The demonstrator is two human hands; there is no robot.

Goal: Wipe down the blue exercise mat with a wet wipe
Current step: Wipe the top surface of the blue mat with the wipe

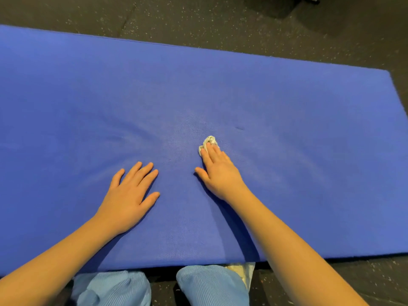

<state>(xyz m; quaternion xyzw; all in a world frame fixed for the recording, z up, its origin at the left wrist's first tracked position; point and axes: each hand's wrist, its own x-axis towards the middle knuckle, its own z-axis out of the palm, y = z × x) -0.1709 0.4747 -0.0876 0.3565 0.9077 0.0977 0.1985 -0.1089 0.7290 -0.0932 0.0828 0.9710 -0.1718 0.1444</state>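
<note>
Two hands flat on the blue mat [287, 133], a thick rectangular foam pad with fine pebbled skin, on speckled black rubber floor [198, 21]. Right hand [218, 173] presses a crumpled white wipe [206, 143] under straight fingers, mid-mat. Left hand [128, 195]: fingers spread, holding nothing.

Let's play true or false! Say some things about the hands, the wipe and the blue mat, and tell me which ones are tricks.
1. The right hand presses a crumpled white wipe onto the blue mat. True.
2. The left hand holds a spray bottle. False: it lies flat on the mat, holding nothing.
3. The mat lies on a dark speckled floor. True.
4. The wipe lies on the floor beside the mat. False: it is on the mat, under the right hand.
</note>
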